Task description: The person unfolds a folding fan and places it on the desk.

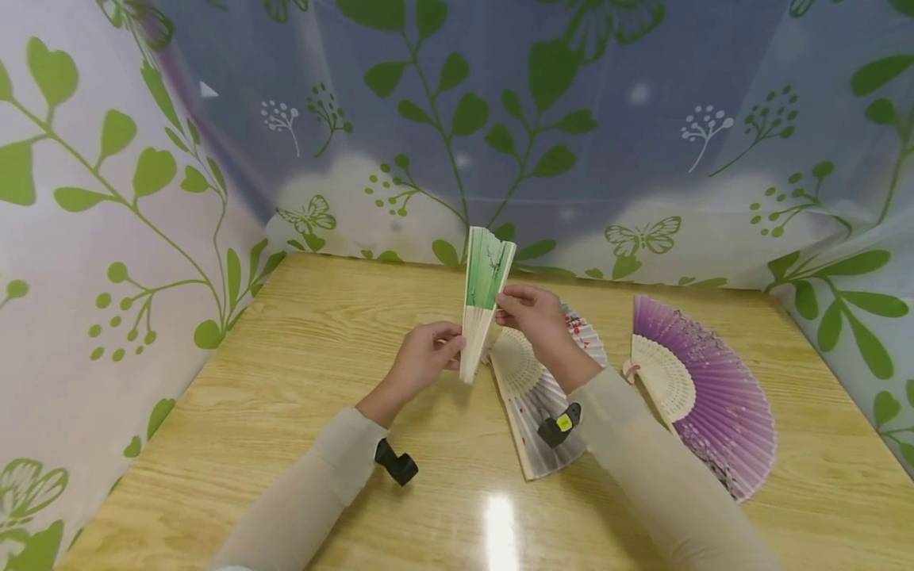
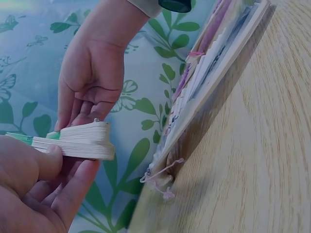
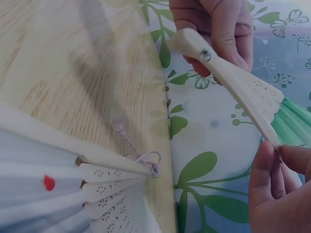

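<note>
A green folding fan [image 1: 485, 274], only slightly spread, is held up above the table. My left hand [image 1: 421, 361] grips its pale ribs low down, near the pivot. Higher up, thumb and fingers of my right hand [image 1: 539, 317] pinch the outer rib on the right side. In the right wrist view, the pierced ribs [image 3: 262, 97] and the round pivot pin [image 3: 206, 56] show. The left wrist view gives the stacked rib ends [image 2: 90, 141] between both hands. Behind and below the right hand, a white-grey fan with red blossoms [image 1: 546, 408] lies spread, partly hidden by that arm.
A purple fan [image 1: 728, 388] lies spread on the wooden table [image 1: 286, 381], to the right of the white-grey one. A pink tassel cord [image 3: 146, 160] hangs from the white-grey fan's pivot. Leaf-patterned cloth [image 1: 428, 159] encloses the table's back and sides.
</note>
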Demonstrator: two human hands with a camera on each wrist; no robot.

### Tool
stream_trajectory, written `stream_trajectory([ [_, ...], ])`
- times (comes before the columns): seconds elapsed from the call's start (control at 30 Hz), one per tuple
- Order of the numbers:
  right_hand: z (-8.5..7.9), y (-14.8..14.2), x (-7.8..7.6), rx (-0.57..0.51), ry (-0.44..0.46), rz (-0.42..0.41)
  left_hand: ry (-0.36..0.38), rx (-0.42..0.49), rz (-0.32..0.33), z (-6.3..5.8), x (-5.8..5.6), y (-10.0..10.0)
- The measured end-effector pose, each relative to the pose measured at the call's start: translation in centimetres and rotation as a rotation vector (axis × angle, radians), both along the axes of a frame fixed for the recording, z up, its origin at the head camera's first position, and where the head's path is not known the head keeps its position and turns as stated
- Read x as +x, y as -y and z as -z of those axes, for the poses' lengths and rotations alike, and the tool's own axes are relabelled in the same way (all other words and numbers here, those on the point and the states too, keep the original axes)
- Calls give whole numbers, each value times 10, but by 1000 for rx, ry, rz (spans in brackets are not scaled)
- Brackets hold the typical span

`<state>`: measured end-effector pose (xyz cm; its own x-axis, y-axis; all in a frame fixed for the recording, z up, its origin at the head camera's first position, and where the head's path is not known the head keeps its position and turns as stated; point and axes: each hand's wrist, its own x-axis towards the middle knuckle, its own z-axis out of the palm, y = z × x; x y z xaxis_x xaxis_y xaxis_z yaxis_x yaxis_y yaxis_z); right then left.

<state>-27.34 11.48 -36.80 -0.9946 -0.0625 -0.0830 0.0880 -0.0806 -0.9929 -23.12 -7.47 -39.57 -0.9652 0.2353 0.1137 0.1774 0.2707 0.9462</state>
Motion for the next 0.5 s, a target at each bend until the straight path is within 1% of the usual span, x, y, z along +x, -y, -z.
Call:
stream_trajectory([
  [0.1,2,-1,-1,-7,10,26,-1,5,-10,1,-1,0],
  [0.2,3,-1,-1,15,-24,52,6,14,-16,2,-2,0],
  [0.37,5,-1,2,148,-140,81,28,57,-36,2,-2,0],
  [0.5,6,-1,3,228,-194,85,47,92,-49,4,-4,3],
])
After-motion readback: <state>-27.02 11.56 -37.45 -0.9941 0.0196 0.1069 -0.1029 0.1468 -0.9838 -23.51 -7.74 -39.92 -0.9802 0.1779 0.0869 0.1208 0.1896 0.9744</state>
